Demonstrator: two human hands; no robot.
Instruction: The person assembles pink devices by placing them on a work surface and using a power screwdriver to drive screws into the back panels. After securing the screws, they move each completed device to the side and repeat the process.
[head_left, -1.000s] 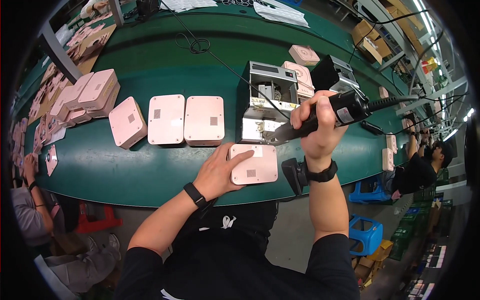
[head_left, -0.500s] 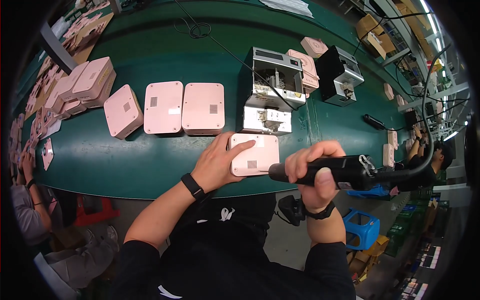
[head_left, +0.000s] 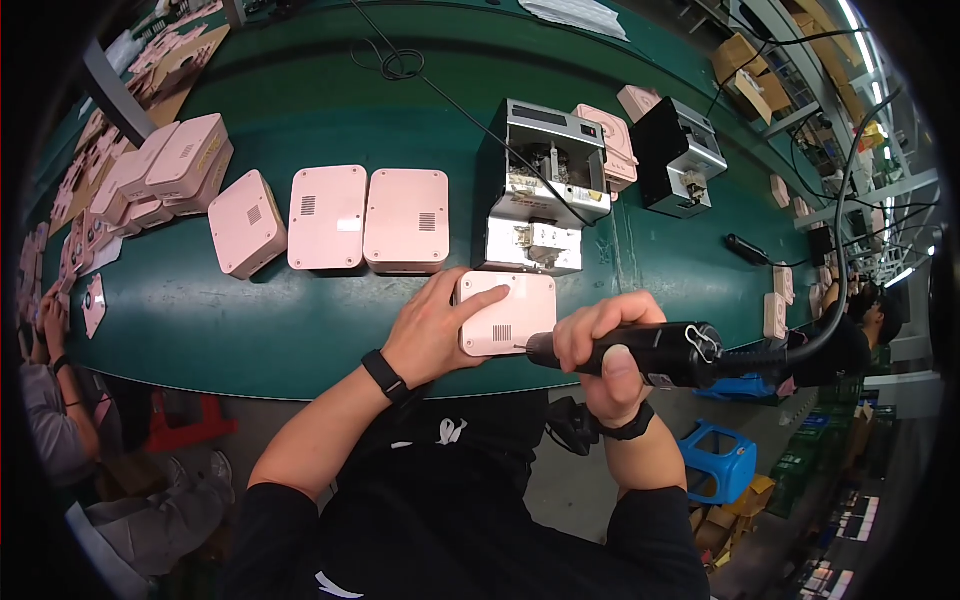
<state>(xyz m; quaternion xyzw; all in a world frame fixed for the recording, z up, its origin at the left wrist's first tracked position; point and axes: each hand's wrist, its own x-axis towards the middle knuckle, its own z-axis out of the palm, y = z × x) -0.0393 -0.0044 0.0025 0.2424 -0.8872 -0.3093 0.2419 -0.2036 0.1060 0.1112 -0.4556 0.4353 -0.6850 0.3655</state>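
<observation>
A pale pink box-shaped housing [head_left: 520, 308] lies at the table's near edge, with a small slotted grille and screw holes at the corners. My left hand [head_left: 425, 328] clasps its left side, thumb stretched over the top face. In my right hand [head_left: 612, 350] is a black corded electric screwdriver [head_left: 672, 352], held nearly level and pointing left. Its thin bit reaches over the housing's lower right; whether it touches a screw I cannot tell. Just beyond the housing stands a silver and black screw feeder [head_left: 535, 240].
Three similar pink housings [head_left: 407, 215] sit to the left, with a stack [head_left: 185, 160] farther left. A second screw feeder [head_left: 685, 150] and another black screwdriver [head_left: 745, 248] are at the right on the green table [head_left: 300, 340]. A co-worker's hand [head_left: 50, 320] shows far left.
My right hand has shifted a little left with the electric screwdriver, so its bit reaches farther over the housing's lower right. My left hand keeps its hold on the housing.
</observation>
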